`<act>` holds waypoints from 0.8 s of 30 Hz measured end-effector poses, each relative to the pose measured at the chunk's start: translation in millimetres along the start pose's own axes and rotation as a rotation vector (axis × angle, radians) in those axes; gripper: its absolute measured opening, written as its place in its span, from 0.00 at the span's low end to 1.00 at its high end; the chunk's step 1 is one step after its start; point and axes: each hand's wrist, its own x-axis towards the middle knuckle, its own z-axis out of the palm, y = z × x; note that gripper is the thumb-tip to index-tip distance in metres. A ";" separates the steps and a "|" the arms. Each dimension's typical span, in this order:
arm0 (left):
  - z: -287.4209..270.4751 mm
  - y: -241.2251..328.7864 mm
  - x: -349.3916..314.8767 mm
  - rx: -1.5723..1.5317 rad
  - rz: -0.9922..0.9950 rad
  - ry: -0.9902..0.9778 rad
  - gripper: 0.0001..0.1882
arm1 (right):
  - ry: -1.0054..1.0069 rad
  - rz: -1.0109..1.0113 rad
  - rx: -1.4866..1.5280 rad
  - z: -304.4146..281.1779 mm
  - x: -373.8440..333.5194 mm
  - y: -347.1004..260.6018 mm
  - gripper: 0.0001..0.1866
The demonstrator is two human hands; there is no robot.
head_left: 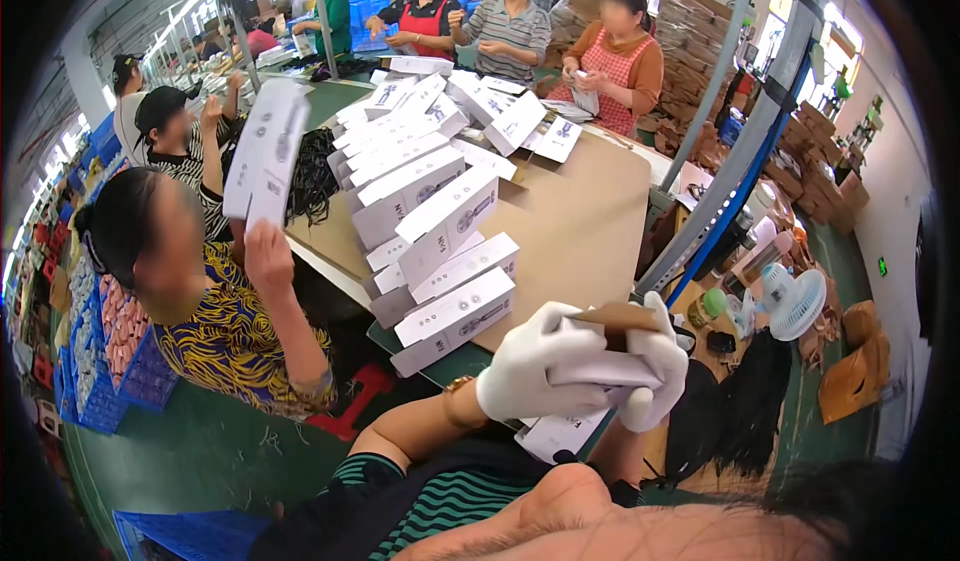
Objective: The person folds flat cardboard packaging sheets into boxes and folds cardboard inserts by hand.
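In white gloves, my left hand [540, 366] and my right hand [660, 366] are closed around a small white carton [608, 369] near the table's front edge. Its brown cardboard inside [622, 317] shows between my fingers at the top. The left hand grips it from the left side, the right from the right, and the gloves hide much of it. Just below my hands lies another white printed box [560, 437], partly covered. A heap of white printed boxes [455, 311] rests on the table beyond my left hand.
The brown-topped table [580, 211] stretches ahead. At my left a co-worker lifts a flattened-looking white box [268, 151]; several people work farther off. To the right stand a metal post [745, 151], a small white fan [793, 301] and hanging black straps [735, 401].
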 end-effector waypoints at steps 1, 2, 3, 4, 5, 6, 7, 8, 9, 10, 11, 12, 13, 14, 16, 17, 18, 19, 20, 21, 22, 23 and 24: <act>-4.8 -2.2 0.9 -0.103 -0.105 -0.064 0.23 | -0.041 0.008 0.042 -4.7 -7.7 9.2 0.31; -10.4 -4.0 0.8 -0.200 -0.213 -0.119 0.20 | -0.091 0.017 0.092 -3.0 -7.3 12.4 0.30; -13.0 -14.0 -3.8 -0.227 -0.205 -0.118 0.17 | -0.076 0.057 0.083 5.4 -6.9 8.7 0.28; -14.1 -17.6 -5.7 -0.223 -0.181 -0.061 0.15 | -0.084 0.086 0.136 10.9 -9.4 13.2 0.25; -14.8 -19.7 -6.7 -0.220 -0.157 -0.008 0.14 | -0.087 0.116 0.187 16.6 -12.0 18.0 0.23; -18.1 -17.1 -2.9 -0.202 -0.153 0.020 0.13 | -0.095 0.086 0.286 24.5 -9.9 23.0 0.18; -18.1 -20.4 -7.4 -0.301 -0.256 0.054 0.13 | -0.098 0.127 0.324 31.1 -9.5 26.7 0.16; -18.1 -23.4 -12.1 -0.399 -0.358 0.090 0.13 | -0.104 0.168 0.364 35.5 -8.7 30.8 0.14; -21.5 -25.2 -14.6 -0.406 -0.438 0.098 0.15 | -0.131 0.159 0.402 38.8 -8.1 39.9 0.12; -30.0 -31.9 -16.0 -0.373 -0.467 0.041 0.15 | -0.125 0.167 0.437 44.3 -8.1 45.7 0.12; -38.9 -40.3 -13.0 -0.344 -0.492 -0.016 0.17 | -0.119 0.173 0.466 49.3 -6.5 50.1 0.12; -44.6 -44.9 -8.3 -0.344 -0.415 0.026 0.23 | -0.116 0.175 0.459 52.5 -5.2 55.8 0.12; -50.4 -50.7 -3.3 -0.417 -0.393 0.135 0.28 | -0.044 0.251 0.456 55.3 -5.6 66.5 0.12; -57.2 -56.1 -0.4 -0.485 -0.372 0.243 0.34 | 0.031 0.328 0.456 58.7 -6.9 76.5 0.12; -88.1 -74.2 -4.7 0.310 -0.392 0.351 0.44 | 0.136 0.450 0.565 59.3 -0.1 96.4 0.14; -104.0 -94.6 -15.2 0.897 -0.390 0.364 0.45 | 0.148 0.487 0.546 54.9 2.6 110.7 0.14; -113.2 -107.5 -24.2 1.003 -0.613 0.381 0.43 | 0.169 0.566 0.574 58.4 8.6 111.0 0.13; -119.4 -120.9 -32.6 1.015 -0.760 0.310 0.41 | 0.167 0.558 0.582 58.1 7.8 120.1 0.13; -126.5 -134.9 -42.7 1.025 -0.909 0.241 0.39 | 0.161 0.640 0.609 58.2 3.9 134.6 0.12; -135.8 -154.3 -60.4 0.955 -0.961 0.239 0.28 | 0.149 0.728 0.635 60.5 1.1 142.6 0.11; -140.1 -160.0 -65.5 0.954 -0.963 0.243 0.28 | 0.173 0.749 0.632 63.4 -0.6 144.2 0.10; -145.0 -160.5 -64.2 0.967 -0.927 0.240 0.24 | 0.170 0.746 0.632 65.9 -2.0 147.0 0.10; -150.2 -160.7 -63.2 0.980 -0.891 0.237 0.20 | 0.178 0.748 0.608 67.9 -4.0 149.2 0.10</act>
